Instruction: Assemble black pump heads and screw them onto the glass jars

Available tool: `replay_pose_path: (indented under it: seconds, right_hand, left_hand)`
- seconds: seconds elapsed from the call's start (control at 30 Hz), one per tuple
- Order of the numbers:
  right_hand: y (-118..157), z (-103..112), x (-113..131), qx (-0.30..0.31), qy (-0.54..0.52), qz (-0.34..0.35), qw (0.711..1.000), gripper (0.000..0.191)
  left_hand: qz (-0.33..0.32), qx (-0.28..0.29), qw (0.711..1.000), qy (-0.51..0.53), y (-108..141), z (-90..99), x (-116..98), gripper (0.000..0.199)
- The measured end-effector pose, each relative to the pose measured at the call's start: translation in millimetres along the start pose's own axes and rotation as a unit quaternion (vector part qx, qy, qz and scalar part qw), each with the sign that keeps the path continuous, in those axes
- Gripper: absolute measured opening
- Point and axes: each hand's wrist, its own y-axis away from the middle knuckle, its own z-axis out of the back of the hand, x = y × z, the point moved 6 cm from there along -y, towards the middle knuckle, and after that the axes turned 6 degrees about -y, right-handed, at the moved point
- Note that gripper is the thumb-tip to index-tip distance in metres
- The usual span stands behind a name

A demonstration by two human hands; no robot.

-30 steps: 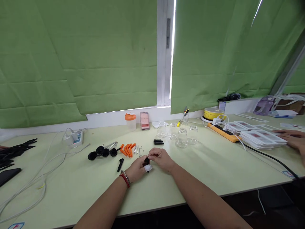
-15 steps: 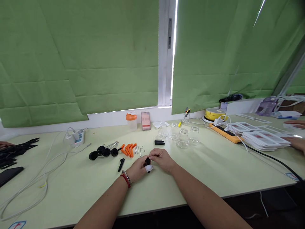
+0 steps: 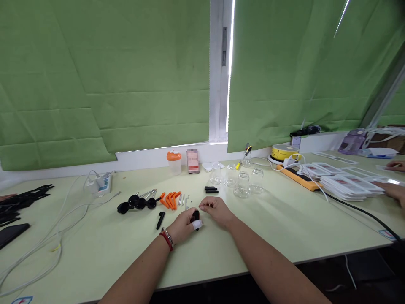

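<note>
My left hand (image 3: 184, 226), with white tape on its thumb, is closed around a small black part (image 3: 195, 216). Just to its right, my right hand (image 3: 217, 211) has thumb and fingertips pinched together; what they hold, if anything, is too small to name. Left of my hands lies a black pen-like piece (image 3: 160, 220). Behind it are round black cups (image 3: 140, 202) with handles, several orange angled pieces (image 3: 171, 200) and thin metal pins (image 3: 180, 199). Two black comb-like pieces (image 3: 211, 190) lie beyond my right hand.
Glass jars (image 3: 243, 185) stand behind, right of centre. An orange-lidded cup (image 3: 174, 162) and a phone (image 3: 193, 161) are near the wall. An orange power strip (image 3: 299, 177) and stacked white frames (image 3: 343, 185) lie right; another person's hands (image 3: 395, 190) are there. White cables (image 3: 53, 236) cross the left.
My right fingertips have moved slightly right, away from the black part in my left hand, leaving a small gap. My left hand has hardly moved.
</note>
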Motion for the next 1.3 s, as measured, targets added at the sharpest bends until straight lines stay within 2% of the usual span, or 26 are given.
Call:
replay_pose_path:
  seconds: [0.1,0.2,0.33,0.47,0.57,0.63,0.7,0.77,0.83,0.97,1.1,1.3]
  right_hand:
    - [-1.5,18.5,-15.1,-0.053,0.076,-0.041,0.995,0.015]
    - [-0.7,28.2,-30.9,-0.067,0.135,-0.083,0.985,0.021]
    - [0.0,21.7,-38.0,-0.043,0.169,-0.091,0.980,0.021]
    - [0.1,10.0,-23.4,-0.026,0.165,-0.054,0.985,0.025]
    - [1.2,2.5,-3.5,-0.034,0.088,0.003,0.996,0.031]
    - [2.4,-2.6,7.0,-0.042,-0.055,0.034,0.997,0.027]
    - [3.2,-8.6,11.6,-0.041,-0.212,0.038,0.976,0.021]
    - [3.7,-14.9,12.8,-0.028,-0.293,0.029,0.955,0.019]
    - [4.0,-18.3,13.0,-0.017,-0.315,0.025,0.949,0.019]
    - [4.6,-17.8,13.1,-0.004,-0.287,0.039,0.957,0.019]
    - [4.4,-14.8,12.3,-0.014,-0.240,0.065,0.969,0.019]
    - [3.0,-15.2,6.9,-0.019,-0.244,0.059,0.968,0.020]
  left_hand:
    - [0.007,0.007,1.000,-0.002,0.5,0.0,-1.7,0.019]
    - [0.013,0.007,1.000,-0.005,1.1,0.4,-2.5,0.019]
    - [0.018,0.004,1.000,-0.008,1.6,0.7,-1.8,0.021]
    - [0.014,0.002,1.000,-0.009,1.3,0.7,-1.4,0.022]
    - [0.006,0.002,1.000,-0.008,0.6,0.1,-1.4,0.021]
    - [0.001,0.000,1.000,-0.010,0.2,-0.1,-1.3,0.020]
    - [-0.006,-0.004,1.000,-0.012,0.0,0.0,-1.5,0.018]
    - [-0.012,-0.009,1.000,-0.014,-0.1,0.4,-2.1,0.016]
    - [-0.017,-0.011,1.000,-0.015,-0.2,0.4,-2.3,0.014]
    - [-0.020,-0.013,1.000,-0.017,-0.8,-0.1,-0.7,0.015]
    - [-0.024,-0.010,1.000,-0.017,-1.0,-0.7,-0.8,0.016]
    - [-0.025,-0.007,1.000,-0.018,-0.2,-0.6,-1.8,0.015]
